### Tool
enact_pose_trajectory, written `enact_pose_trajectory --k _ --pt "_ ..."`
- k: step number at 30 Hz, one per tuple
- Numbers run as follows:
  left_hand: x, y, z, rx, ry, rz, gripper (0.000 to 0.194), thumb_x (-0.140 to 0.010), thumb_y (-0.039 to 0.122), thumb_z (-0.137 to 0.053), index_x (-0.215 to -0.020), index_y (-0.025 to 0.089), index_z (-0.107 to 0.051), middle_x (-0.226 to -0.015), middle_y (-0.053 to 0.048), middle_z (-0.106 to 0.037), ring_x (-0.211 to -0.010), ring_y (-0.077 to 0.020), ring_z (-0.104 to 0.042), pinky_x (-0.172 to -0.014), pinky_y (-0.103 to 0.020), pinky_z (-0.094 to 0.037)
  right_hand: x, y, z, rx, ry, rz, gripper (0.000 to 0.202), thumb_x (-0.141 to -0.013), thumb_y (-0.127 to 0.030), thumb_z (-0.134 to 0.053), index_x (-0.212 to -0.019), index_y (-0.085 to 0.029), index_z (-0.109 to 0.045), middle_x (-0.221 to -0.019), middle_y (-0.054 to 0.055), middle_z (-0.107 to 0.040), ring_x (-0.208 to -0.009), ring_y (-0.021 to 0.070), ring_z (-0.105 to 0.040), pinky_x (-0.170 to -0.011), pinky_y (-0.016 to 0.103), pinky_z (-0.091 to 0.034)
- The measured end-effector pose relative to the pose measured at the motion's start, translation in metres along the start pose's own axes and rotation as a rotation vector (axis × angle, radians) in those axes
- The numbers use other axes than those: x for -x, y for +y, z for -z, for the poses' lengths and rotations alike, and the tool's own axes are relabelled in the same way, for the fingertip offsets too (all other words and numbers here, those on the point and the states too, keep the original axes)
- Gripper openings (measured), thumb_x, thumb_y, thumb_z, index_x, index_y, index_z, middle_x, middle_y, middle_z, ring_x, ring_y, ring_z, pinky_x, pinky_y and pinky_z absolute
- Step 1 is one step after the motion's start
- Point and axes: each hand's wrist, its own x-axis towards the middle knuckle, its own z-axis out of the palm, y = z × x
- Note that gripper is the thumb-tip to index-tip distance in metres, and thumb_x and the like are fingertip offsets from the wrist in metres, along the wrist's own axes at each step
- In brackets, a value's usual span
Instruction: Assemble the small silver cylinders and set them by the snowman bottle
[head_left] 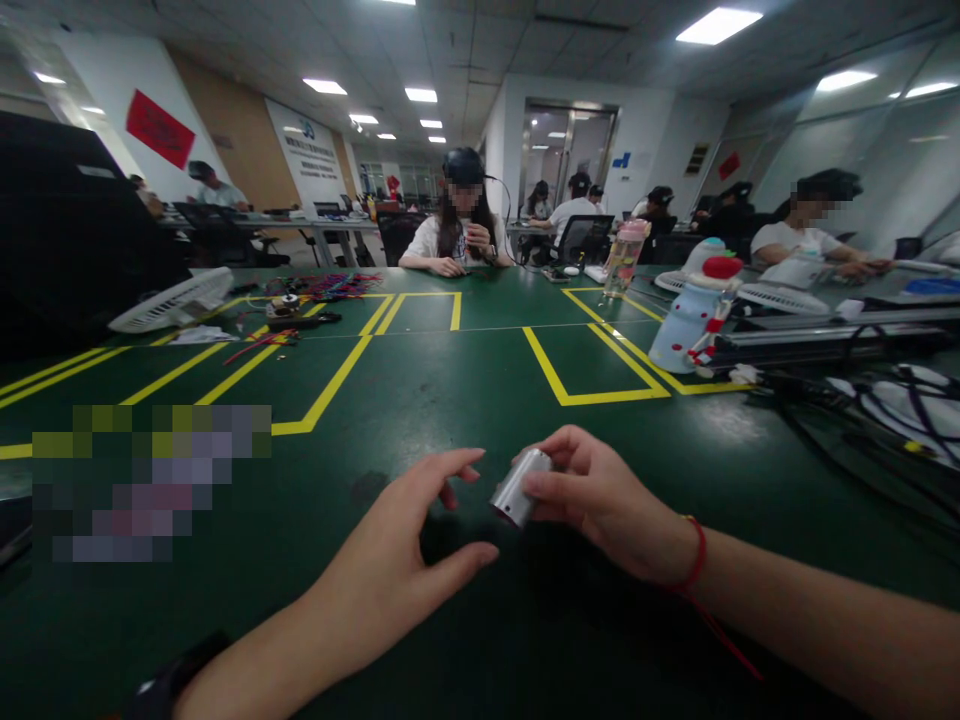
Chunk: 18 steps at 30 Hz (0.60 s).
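Between the thumb and fingers of my right hand (600,495) is a short silver metal cylinder (517,490), tilted, with a small dark hole near its lower end. That lower end points down and to the left. Just left of it, my left hand (416,540) is open, its thumb and fingers spread apart and not touching the cylinder. Both hands are above the dark green tabletop (442,390). What the cylinder belongs to cannot be made out.
Yellow tape lines (615,398) mark the green table. Wires (330,288) and small parts lie at the far left, near a white fan (176,300). A blue bottle (682,325), a clear bottle (626,258) and cables (885,400) are on the right. A person (461,225) sits opposite.
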Motion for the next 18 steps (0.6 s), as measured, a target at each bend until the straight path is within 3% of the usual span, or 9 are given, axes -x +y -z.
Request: enact_pose_trajectory --k 2,5,13,18 --pt "-0.001 0.009 -0.006 0.053 0.036 -0.085 0.057 -0.076 0.03 -0.071 -0.129 0.031 -0.049 -0.119 -0.004 -0.059 -0.102 -0.0231 -0.056 -0.09 -0.037 -0.046 0.0 0.006 -0.016 -0.255 -0.096 -0.198 0.035 -0.076 -0.036 -0.069 -0.097 -0.014 -0.051 -0.095 0.004 -0.064 -0.083 0.0106 -0.064 -0.076 0.026 -0.054" --pt "-0.004 0.021 -0.01 0.11 0.102 -0.131 0.032 -0.079 0.024 -0.067 -0.11 0.03 -0.062 -0.105 -0.003 -0.064 -0.097 -0.0226 -0.058 -0.083 -0.035 -0.048 0.001 0.011 -0.019 -0.42 -0.219 -0.301 0.032 -0.084 -0.042 -0.06 -0.096 -0.012 -0.057 -0.091 0.004 -0.064 -0.079 0.0071 -0.063 -0.074 0.021 -0.053" --pt "-0.007 0.034 -0.012 0.083 0.199 -0.082 0.023 -0.07 0.039 -0.076 -0.09 0.03 -0.068 -0.086 -0.002 -0.065 -0.081 -0.0226 -0.059 -0.07 -0.034 -0.049 0.001 0.015 -0.009 -0.408 -0.371 -0.374 0.04 -0.087 -0.05 -0.052 -0.101 -0.014 -0.059 -0.092 0.003 -0.063 -0.072 0.0059 -0.061 -0.072 0.023 -0.054" --pt "-0.009 0.032 -0.007 0.05 0.232 0.01 0.027 -0.067 0.046 -0.076 -0.077 0.025 -0.063 -0.071 0.001 -0.061 -0.067 -0.0184 -0.054 -0.06 -0.029 -0.043 0.002 0.017 -0.011 -0.334 -0.385 -0.382 0.059 -0.086 -0.066 -0.038 -0.096 -0.011 -0.057 -0.073 0.006 -0.065 -0.066 0.0139 -0.068 -0.061 0.026 -0.055"
